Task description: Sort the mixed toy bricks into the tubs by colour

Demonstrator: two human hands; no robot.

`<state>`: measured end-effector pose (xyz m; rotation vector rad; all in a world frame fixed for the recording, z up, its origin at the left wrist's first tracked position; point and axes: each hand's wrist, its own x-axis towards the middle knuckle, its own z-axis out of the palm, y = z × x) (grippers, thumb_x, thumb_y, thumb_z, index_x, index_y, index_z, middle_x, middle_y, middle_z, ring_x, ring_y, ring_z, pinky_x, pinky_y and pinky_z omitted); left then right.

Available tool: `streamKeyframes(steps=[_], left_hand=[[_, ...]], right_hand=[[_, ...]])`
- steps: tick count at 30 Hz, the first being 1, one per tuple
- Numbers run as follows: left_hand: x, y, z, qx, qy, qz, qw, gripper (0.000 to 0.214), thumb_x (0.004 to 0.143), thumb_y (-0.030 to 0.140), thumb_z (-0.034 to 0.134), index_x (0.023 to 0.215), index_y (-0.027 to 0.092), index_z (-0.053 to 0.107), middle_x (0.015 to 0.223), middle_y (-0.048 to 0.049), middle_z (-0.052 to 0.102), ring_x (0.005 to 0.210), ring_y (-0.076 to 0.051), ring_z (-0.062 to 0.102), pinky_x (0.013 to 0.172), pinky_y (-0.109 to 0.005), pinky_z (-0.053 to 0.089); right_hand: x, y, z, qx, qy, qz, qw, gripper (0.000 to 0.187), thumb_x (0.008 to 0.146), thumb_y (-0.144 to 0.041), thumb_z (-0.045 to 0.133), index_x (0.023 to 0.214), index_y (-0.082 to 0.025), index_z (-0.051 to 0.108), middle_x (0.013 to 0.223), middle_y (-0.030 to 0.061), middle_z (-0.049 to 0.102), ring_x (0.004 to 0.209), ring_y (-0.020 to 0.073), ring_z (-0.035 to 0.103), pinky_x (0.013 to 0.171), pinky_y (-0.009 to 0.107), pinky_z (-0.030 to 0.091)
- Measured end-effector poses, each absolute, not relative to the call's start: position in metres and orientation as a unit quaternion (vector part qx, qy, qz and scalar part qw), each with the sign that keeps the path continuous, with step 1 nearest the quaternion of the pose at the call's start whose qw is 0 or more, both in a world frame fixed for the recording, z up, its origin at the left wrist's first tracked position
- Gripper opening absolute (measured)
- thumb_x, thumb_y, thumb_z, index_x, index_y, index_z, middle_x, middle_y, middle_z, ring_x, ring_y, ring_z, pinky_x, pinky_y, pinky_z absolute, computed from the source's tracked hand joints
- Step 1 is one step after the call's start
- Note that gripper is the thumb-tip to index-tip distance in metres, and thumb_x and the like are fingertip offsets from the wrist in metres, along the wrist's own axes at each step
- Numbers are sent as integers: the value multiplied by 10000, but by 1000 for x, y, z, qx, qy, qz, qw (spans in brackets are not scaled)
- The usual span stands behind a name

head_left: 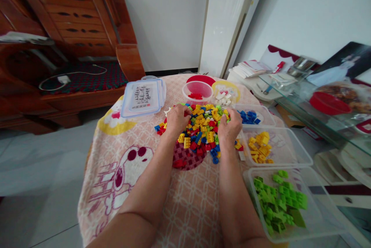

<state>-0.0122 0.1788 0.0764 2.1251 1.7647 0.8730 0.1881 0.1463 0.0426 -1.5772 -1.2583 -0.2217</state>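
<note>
Left hand (176,121): curled over the left edge of the pile, fingers bent onto the bricks; whether it grips one cannot be told
Right hand (228,127): knuckles up at the pile's right edge, fingertips buried; grip likewise not discernible
Pile of mixed small plastic building bricks (203,128): red, yellow, blue and green, heaped mid-counter between both hands
Counter: covered by a pink quilted cartoon-print cloth (191,201)
Clear rectangular plastic tubs: green bricks (319,217), yellow bricks (286,147), blue bricks (265,114), in a row just right of the pile
Round clear tub with red bricks (185,89): behind the pile
Method, as judged: spread the heap thin, pinch one colour at a time, keep strays off the cloth edge
Materials: bricks hard, glossy, studded, prone to interlock; cloth soft, holds them from sliding; tubs thin and light
</note>
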Motion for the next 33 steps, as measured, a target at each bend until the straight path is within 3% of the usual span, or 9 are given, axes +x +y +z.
streamKeyframes(steps=[13, 23, 33], left_hand=[[-7, 179, 77, 760, 560, 299, 138, 208, 754, 138, 620, 862, 218, 778, 925, -56, 776, 904, -234, 693, 861, -329, 523], [-6, 173, 88, 718, 485, 401, 298, 192, 740, 238, 657, 866, 167, 781, 718, -15, 726, 664, -147, 627, 636, -241, 486], [-4, 174, 85, 714, 461, 420, 318, 220, 771, 278, 618, 860, 146, 770, 719, -32, 727, 615, -132, 591, 584, -233, 451]], right_hand=[[146, 137, 60, -600, -618, 15, 507, 282, 908, -192, 488, 1055, -177, 728, 1071, 132, 763, 1029, 251, 680, 1009, 413, 515], [135, 134, 65, -551, -628, 113, 538, 260, 888, -203, 533, 1040, -193, 744, 1030, 82, 794, 928, 210, 733, 909, 337, 575], [141, 137, 59, -558, -548, 233, 578, 218, 809, -290, 609, 928, -196, 766, 881, 49, 794, 779, 205, 743, 761, 325, 616]])
